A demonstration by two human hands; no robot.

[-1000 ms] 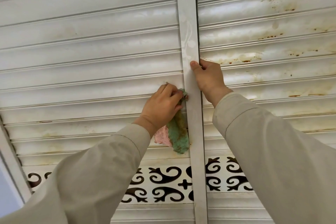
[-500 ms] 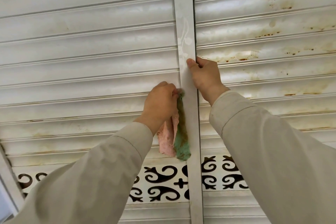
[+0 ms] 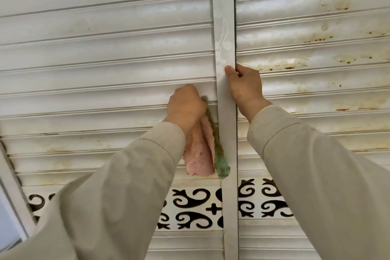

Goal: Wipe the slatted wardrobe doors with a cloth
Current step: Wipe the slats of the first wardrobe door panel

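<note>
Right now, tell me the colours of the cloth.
The cloth is pink with a stained green edge, seen best in the head view.

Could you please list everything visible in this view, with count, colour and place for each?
left wardrobe door: one, white slats with faint yellowish marks, left of the centre strip.
right wardrobe door: one, white slats with brown rust-like spots, right of the strip.
vertical frame strip: one, pale grey-white with a faint floral print, centre.
ornamental band: one, white with dark scroll cut-outs, below the slats on both doors.
cloth: one, pink and green, hanging from the left hand against the left door beside the strip.
sleeves: two, beige, lower frame.
left hand: one, grips the cloth.
right hand: one, grips the strip's edge.
</note>
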